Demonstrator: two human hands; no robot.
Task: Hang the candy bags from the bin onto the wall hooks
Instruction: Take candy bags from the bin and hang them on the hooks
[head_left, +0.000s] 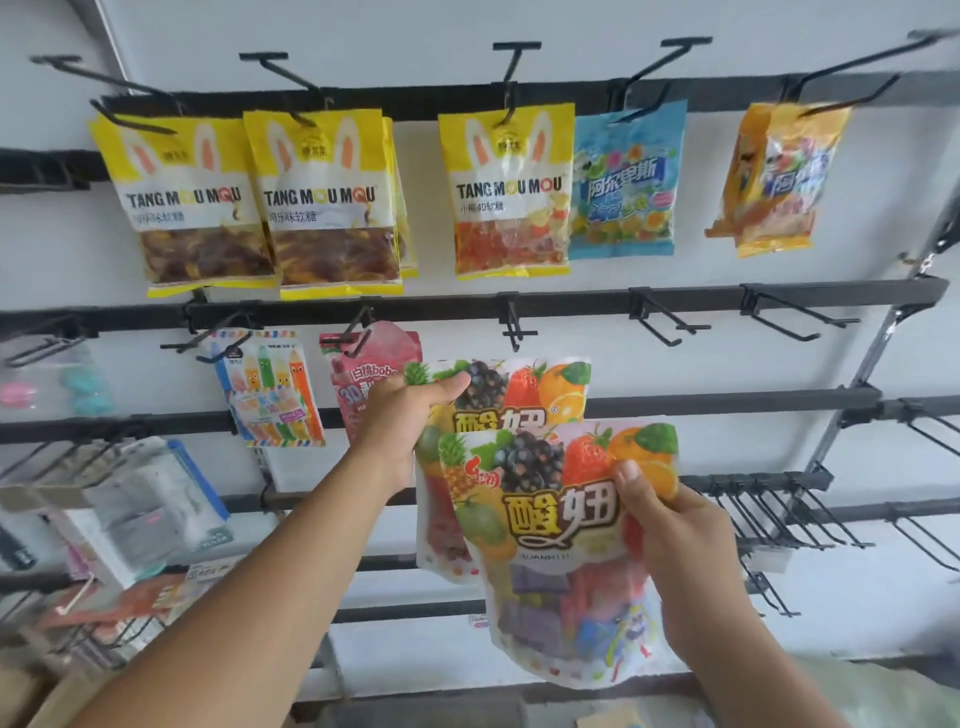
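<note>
White wall (623, 31) behind, crossed by black metal rails (571, 301) that carry thin wire hooks (514, 325). Before the rack's middle rails are two glossy plastic fruit-print candy bags, both upright with their long axis running up and down, tops up and printed faces toward the camera. The rear bag (524, 387) sits higher; the left hand (410, 410) grips its upper left corner, thumb curled over the front. The front bag (550, 519) overlaps the rear bag's lower part and leans a little, its top to the left; the right hand (675, 540) pinches its right edge, thumb on the orange print. Its lower half is clear and shows block-shaped sweets.

Just left of the rear bag, a pink pouch (363, 379) and a crayon-print pack (270, 389) hang from the second rail. On the top rail hang three yellow rabbit-ear bags (327, 208), then a blue bag (626, 192), and an orange bag (779, 176) toward the rack's right edge.
</note>
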